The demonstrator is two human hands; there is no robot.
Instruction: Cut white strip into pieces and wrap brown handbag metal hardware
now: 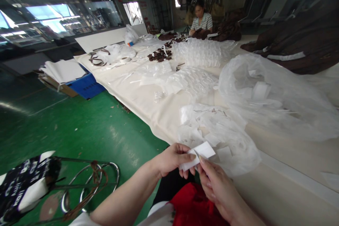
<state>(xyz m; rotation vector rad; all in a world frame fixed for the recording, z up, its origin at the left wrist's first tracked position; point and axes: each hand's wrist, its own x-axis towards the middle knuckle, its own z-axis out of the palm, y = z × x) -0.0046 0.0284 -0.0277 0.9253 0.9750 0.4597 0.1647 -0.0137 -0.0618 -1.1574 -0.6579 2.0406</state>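
Small white rectangular pieces (205,149), like paper or cloth labels, are pinched between my two hands at the near edge of the table. My left hand (174,159) grips them with the thumb on top and the fingers underneath. From the right, my right hand (212,178) pinches their lower edge between thumb and fingers. I cannot tell how many pieces there are. Just beyond my hands lies a clear plastic bag (238,144) with more white pieces in it.
A larger clear bag (286,102) holding white pieces lies at the right. Stacked plastic packaging (198,54) and dark brown pieces (160,55) lie farther along the cream-covered table (140,102). A person (202,21) sits at the far end. A metal-framed stool (90,183) stands at the left.
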